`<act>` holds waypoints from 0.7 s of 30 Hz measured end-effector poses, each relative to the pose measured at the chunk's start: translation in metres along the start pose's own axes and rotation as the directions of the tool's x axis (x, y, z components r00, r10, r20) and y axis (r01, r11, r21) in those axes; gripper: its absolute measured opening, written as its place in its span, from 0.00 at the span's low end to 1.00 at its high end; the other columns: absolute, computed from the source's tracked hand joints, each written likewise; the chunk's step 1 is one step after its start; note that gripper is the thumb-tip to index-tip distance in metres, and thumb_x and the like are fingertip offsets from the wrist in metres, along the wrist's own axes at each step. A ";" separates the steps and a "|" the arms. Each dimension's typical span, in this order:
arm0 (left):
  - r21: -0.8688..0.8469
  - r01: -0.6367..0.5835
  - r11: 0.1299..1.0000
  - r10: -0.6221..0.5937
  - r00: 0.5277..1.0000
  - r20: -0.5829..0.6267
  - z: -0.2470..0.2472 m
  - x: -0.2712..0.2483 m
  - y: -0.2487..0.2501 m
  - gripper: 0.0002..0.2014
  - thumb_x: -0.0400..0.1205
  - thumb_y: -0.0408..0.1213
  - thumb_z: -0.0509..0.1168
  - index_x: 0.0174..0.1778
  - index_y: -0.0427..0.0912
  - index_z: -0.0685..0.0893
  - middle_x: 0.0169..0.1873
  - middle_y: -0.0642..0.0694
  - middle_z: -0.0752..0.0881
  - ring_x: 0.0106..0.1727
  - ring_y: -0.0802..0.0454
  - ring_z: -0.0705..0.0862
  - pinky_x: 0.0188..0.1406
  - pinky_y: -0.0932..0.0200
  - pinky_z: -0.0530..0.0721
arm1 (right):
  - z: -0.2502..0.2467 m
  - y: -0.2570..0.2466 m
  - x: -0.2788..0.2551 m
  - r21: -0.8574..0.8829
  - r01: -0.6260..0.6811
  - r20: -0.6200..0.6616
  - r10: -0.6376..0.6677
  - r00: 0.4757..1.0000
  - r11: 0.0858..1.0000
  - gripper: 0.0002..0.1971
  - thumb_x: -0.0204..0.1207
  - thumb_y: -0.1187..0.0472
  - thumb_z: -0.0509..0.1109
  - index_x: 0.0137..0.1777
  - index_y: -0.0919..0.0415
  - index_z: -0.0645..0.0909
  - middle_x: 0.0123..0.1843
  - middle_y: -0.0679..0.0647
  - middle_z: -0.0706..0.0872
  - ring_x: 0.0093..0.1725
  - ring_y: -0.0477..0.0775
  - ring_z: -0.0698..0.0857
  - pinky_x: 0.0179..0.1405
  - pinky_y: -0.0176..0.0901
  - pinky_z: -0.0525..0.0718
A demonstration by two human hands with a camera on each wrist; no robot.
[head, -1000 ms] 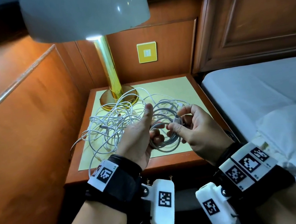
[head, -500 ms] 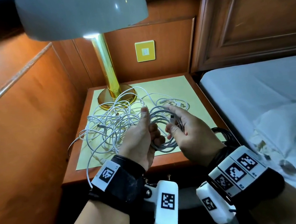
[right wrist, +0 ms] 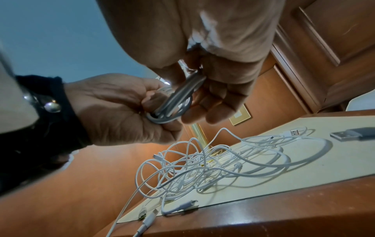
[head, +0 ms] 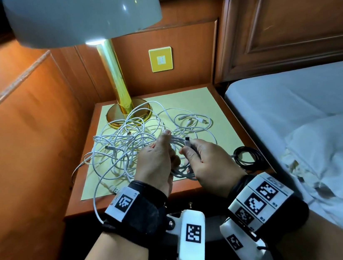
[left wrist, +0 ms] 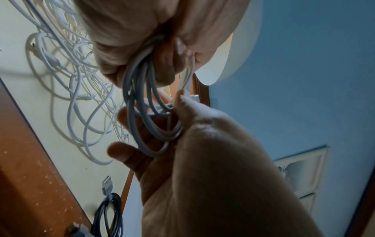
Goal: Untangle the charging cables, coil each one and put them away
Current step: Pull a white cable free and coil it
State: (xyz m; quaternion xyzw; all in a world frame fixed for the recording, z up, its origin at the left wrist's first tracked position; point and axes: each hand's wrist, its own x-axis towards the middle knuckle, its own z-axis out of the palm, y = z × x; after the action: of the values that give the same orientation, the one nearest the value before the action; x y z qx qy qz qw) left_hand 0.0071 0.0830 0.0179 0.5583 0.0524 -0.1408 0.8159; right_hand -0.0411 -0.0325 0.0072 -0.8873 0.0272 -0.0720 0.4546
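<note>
Over the front of the nightstand my left hand (head: pixel 159 159) grips a small coil of white cable (head: pixel 182 168) with its fingers curled through the loops. My right hand (head: pixel 200 158) holds the coil's other side and pinches the cable's plug end (head: pixel 187 142) upright between thumb and forefinger. The left wrist view shows the coil's loops (left wrist: pixel 150 115) running between both hands. In the right wrist view the coil (right wrist: pixel 172 105) hangs between the two palms. A tangle of white cables (head: pixel 124 144) lies on the yellow mat (head: pixel 201 101) behind and left of the hands.
A gold lamp base (head: pixel 129 113) stands at the back of the nightstand (head: pixel 187 190), its shade overhead. A coiled black cable (head: pixel 248 156) lies at the right edge. The bed (head: pixel 293 103) lies to the right, a wooden wall to the left. One white cable hangs over the front edge.
My right hand has shifted from laying its fingers over the coil to pinching the plug end upright. The left hand keeps its grip on the coil.
</note>
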 end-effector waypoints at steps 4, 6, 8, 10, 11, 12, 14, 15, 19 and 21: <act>-0.040 0.016 0.999 -0.016 1.000 -0.008 0.004 -0.001 0.000 0.19 0.89 0.39 0.62 0.30 0.44 0.71 0.17 0.52 0.64 0.16 0.55 0.64 0.21 0.60 0.63 | 0.000 -0.004 -0.001 0.039 -0.011 0.019 0.011 1.000 0.999 0.09 0.89 0.52 0.58 0.54 0.56 0.75 0.44 0.52 0.84 0.45 0.56 0.85 0.51 0.57 0.83; -0.063 0.028 0.998 -0.029 0.999 -0.018 0.008 -0.002 -0.002 0.20 0.89 0.41 0.62 0.29 0.44 0.72 0.18 0.51 0.64 0.17 0.54 0.64 0.24 0.59 0.62 | -0.001 -0.007 -0.001 0.079 -0.018 -0.017 0.019 1.000 0.997 0.10 0.89 0.53 0.57 0.53 0.59 0.74 0.42 0.51 0.82 0.42 0.51 0.82 0.47 0.50 0.80; -0.092 0.040 0.995 -0.042 0.999 -0.022 0.012 -0.004 -0.004 0.19 0.89 0.43 0.62 0.30 0.44 0.73 0.19 0.51 0.64 0.17 0.54 0.64 0.26 0.57 0.63 | 0.000 -0.009 -0.001 0.101 -0.026 -0.043 0.030 0.999 0.995 0.11 0.89 0.54 0.56 0.51 0.61 0.73 0.37 0.48 0.77 0.35 0.47 0.76 0.41 0.47 0.75; -0.100 0.036 0.994 -0.040 0.999 -0.031 0.014 -0.004 -0.004 0.19 0.88 0.43 0.63 0.31 0.45 0.73 0.18 0.51 0.64 0.17 0.54 0.64 0.26 0.58 0.63 | 0.001 -0.009 -0.001 0.103 -0.017 -0.050 0.022 0.999 0.995 0.13 0.90 0.55 0.54 0.51 0.63 0.73 0.36 0.48 0.76 0.34 0.48 0.75 0.41 0.50 0.75; -0.098 0.028 0.995 -0.032 0.999 -0.032 0.015 -0.004 -0.004 0.19 0.88 0.43 0.63 0.31 0.45 0.73 0.18 0.51 0.64 0.17 0.54 0.64 0.26 0.58 0.63 | 0.001 -0.009 0.000 0.105 -0.007 -0.046 0.012 0.999 0.994 0.14 0.90 0.54 0.54 0.53 0.64 0.74 0.38 0.50 0.78 0.36 0.50 0.77 0.44 0.54 0.78; -0.095 0.017 0.995 -0.020 0.999 -0.032 0.014 -0.003 -0.004 0.18 0.88 0.44 0.63 0.31 0.45 0.73 0.18 0.51 0.64 0.17 0.54 0.64 0.25 0.58 0.63 | 0.001 -0.009 0.000 0.108 -0.003 -0.040 0.008 0.999 0.994 0.14 0.90 0.54 0.54 0.54 0.64 0.75 0.41 0.53 0.81 0.40 0.53 0.80 0.49 0.57 0.80; -0.074 -0.025 0.997 0.024 1.000 -0.021 0.011 -0.001 -0.005 0.19 0.88 0.44 0.64 0.31 0.44 0.74 0.20 0.50 0.63 0.18 0.54 0.65 0.25 0.58 0.63 | -0.002 -0.007 0.002 0.099 -0.013 -0.016 0.014 1.000 0.995 0.13 0.90 0.53 0.54 0.56 0.62 0.75 0.46 0.56 0.84 0.47 0.57 0.83 0.54 0.58 0.81; -0.049 -0.054 0.997 0.053 0.999 -0.012 0.010 0.001 -0.006 0.21 0.88 0.45 0.64 0.29 0.44 0.72 0.21 0.49 0.64 0.19 0.54 0.65 0.24 0.58 0.63 | -0.005 -0.006 0.003 0.078 -0.023 0.000 0.023 1.000 0.997 0.12 0.89 0.53 0.55 0.56 0.61 0.75 0.47 0.56 0.84 0.48 0.58 0.84 0.54 0.57 0.81; 0.025 -0.091 0.996 0.091 0.996 0.009 0.006 0.006 -0.009 0.24 0.86 0.53 0.63 0.27 0.44 0.69 0.19 0.50 0.68 0.21 0.52 0.70 0.22 0.59 0.67 | -0.019 0.000 0.004 0.016 -0.016 -0.022 0.017 1.000 1.000 0.09 0.87 0.49 0.62 0.53 0.53 0.78 0.42 0.51 0.86 0.41 0.49 0.84 0.45 0.45 0.82; -0.029 -0.084 0.996 0.085 0.996 0.016 0.007 0.008 -0.009 0.23 0.86 0.53 0.63 0.28 0.45 0.68 0.20 0.51 0.66 0.21 0.54 0.69 0.24 0.59 0.67 | -0.025 0.003 0.006 0.034 -0.032 -0.062 0.034 0.998 0.999 0.11 0.85 0.47 0.65 0.50 0.53 0.81 0.40 0.51 0.86 0.40 0.49 0.83 0.43 0.41 0.80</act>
State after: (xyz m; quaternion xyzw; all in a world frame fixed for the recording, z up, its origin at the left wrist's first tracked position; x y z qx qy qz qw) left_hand 0.0114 0.0718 0.0102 0.5472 0.0237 -0.1101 0.8294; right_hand -0.0392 -0.0550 0.0193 -0.8766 0.0550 -0.0924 0.4691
